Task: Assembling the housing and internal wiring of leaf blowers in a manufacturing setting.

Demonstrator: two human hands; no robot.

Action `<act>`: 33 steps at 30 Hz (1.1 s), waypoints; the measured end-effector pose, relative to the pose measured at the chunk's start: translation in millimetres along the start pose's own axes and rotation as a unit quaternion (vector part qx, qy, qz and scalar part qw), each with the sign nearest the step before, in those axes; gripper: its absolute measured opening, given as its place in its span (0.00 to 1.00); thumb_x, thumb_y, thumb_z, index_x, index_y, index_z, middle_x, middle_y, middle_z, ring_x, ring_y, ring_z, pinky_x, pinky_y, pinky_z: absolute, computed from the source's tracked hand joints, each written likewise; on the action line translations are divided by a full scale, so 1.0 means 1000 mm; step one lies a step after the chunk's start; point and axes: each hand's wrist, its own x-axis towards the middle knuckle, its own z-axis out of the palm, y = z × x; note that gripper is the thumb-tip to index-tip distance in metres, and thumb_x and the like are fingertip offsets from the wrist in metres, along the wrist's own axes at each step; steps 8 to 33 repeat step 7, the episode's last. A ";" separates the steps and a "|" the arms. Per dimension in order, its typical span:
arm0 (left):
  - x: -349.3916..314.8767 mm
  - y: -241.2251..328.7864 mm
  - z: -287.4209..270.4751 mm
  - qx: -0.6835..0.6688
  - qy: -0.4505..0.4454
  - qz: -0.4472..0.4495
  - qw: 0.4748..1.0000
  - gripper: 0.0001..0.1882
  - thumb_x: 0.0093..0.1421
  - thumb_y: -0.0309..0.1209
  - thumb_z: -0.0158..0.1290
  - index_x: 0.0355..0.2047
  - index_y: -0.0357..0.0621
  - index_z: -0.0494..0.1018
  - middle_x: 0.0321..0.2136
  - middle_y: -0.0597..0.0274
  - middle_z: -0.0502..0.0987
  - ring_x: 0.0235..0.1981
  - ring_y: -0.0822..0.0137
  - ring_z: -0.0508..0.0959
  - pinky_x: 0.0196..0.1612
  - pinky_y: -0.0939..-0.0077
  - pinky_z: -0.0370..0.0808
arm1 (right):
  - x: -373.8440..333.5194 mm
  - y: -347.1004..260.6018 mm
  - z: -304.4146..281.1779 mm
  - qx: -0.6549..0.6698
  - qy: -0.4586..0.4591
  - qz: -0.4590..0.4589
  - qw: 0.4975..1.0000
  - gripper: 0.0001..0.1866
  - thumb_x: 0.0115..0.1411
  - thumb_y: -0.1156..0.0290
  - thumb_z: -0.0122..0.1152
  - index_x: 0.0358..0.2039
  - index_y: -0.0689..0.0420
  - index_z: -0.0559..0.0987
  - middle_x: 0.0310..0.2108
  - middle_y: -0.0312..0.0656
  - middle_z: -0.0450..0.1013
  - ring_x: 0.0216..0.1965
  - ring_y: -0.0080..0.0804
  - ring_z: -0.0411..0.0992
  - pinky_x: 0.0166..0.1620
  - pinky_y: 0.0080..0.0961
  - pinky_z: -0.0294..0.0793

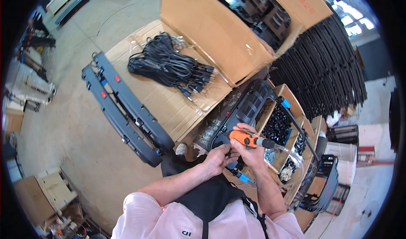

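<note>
My right hand [250, 152] is wrapped round an orange-and-black power screwdriver [244, 138], with a clear hose [292, 152] trailing off its black end to the right. Beside it, my left hand [216, 158] has its fingers pinched together close to the screwdriver's left side; what they hold is too small or hidden to make out. Both hands are over the near end of a black plastic housing [250, 108] with vent slots and a small red switch. Blue-ended parts [242, 177] show just below my hands.
A wooden compartment box with small black parts [277, 125] stands right of the housing. Left lies a cardboard sheet [169, 116] with bundled black cables [163, 61], then two long dark housings [131, 120]. An open carton [220, 36] and stacked black frames [321, 70] stand behind.
</note>
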 end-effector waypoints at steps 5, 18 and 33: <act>0.006 -0.002 0.009 0.033 -0.022 -0.026 0.999 0.17 0.79 0.35 0.41 0.57 0.37 0.72 0.49 0.55 0.79 0.50 0.62 0.81 0.56 0.65 0.79 | -0.056 -0.022 -0.056 0.070 0.161 -0.036 0.984 0.30 0.57 0.78 0.72 0.59 0.63 0.72 0.54 0.50 0.79 0.56 0.39 0.78 0.62 0.37 0.76; 0.017 -0.006 0.018 0.026 -0.045 -0.004 0.999 0.20 0.80 0.38 0.41 0.61 0.37 0.70 0.51 0.55 0.78 0.54 0.62 0.79 0.62 0.63 0.75 | -0.097 -0.014 -0.083 0.153 0.221 0.013 0.963 0.36 0.57 0.75 0.72 0.64 0.61 0.67 0.55 0.53 0.78 0.59 0.49 0.77 0.63 0.45 0.77; 0.017 -0.006 0.018 0.026 -0.045 -0.004 0.999 0.20 0.80 0.38 0.41 0.61 0.37 0.70 0.51 0.55 0.78 0.54 0.62 0.79 0.62 0.63 0.75 | -0.097 -0.014 -0.083 0.153 0.221 0.013 0.963 0.36 0.57 0.75 0.72 0.64 0.61 0.67 0.55 0.53 0.78 0.59 0.49 0.77 0.63 0.45 0.77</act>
